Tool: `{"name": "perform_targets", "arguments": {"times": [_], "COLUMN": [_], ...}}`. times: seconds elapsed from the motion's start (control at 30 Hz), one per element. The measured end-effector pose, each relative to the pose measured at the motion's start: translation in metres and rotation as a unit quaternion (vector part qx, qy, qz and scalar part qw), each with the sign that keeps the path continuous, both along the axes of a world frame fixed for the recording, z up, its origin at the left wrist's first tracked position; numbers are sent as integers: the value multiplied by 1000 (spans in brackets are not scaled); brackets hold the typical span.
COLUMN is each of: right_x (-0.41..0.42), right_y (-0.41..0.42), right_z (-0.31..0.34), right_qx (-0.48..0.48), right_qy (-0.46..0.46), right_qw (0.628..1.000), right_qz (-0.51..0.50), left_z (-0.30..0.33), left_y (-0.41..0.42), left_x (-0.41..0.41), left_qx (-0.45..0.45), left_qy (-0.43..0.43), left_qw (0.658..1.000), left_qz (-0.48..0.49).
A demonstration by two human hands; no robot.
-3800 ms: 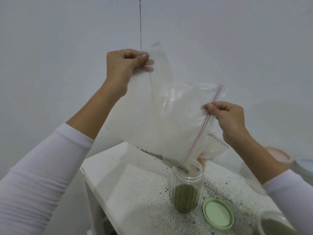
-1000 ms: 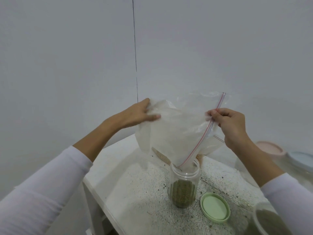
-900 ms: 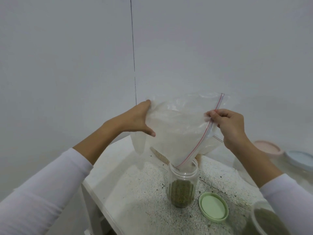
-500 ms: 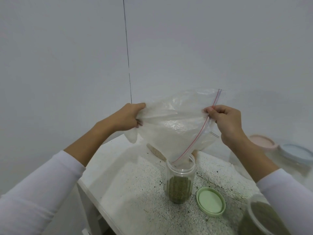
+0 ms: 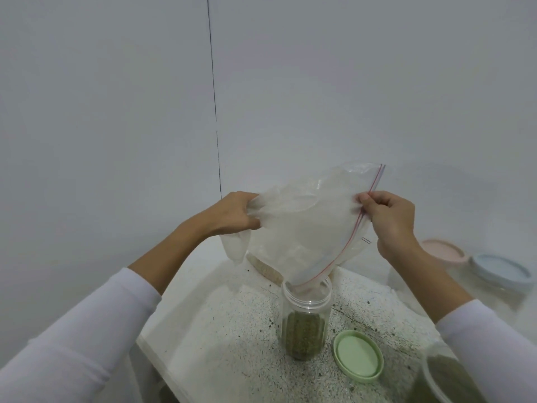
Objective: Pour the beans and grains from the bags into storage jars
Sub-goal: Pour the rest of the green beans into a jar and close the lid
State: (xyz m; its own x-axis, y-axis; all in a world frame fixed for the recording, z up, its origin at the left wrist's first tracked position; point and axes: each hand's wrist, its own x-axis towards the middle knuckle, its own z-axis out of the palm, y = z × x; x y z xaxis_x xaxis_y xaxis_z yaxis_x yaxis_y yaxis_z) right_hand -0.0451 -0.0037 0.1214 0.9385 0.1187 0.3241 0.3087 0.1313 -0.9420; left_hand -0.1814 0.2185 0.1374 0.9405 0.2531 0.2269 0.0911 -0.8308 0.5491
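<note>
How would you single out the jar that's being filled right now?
On the speckled white table, find the clear bag held by both hands. The jar stands under its lowest corner, open, partly filled with green beans, its green lid lying beside it.

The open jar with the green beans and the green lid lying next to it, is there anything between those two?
No. In the head view only bare speckled tabletop separates the open jar from the green lid; they sit close but apart.
</note>
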Motion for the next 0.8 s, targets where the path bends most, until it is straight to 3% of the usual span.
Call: {"name": "perform_targets", "arguments": {"times": [0.6, 0.8], "right_x": [-1, 0], "right_y": [-4, 13], "right_z": [26, 55], "right_qx": [-8, -23], "right_qy": [12, 16], "right_qw": [999, 994], "right_qz": [48, 107], "left_z": [0, -6], "left_y": [29, 47], "left_x": [14, 10], "left_qx": [-11, -32], "left_qy": [-26, -144], "left_qw": [1000, 985], "left_qz": [12, 91]}}
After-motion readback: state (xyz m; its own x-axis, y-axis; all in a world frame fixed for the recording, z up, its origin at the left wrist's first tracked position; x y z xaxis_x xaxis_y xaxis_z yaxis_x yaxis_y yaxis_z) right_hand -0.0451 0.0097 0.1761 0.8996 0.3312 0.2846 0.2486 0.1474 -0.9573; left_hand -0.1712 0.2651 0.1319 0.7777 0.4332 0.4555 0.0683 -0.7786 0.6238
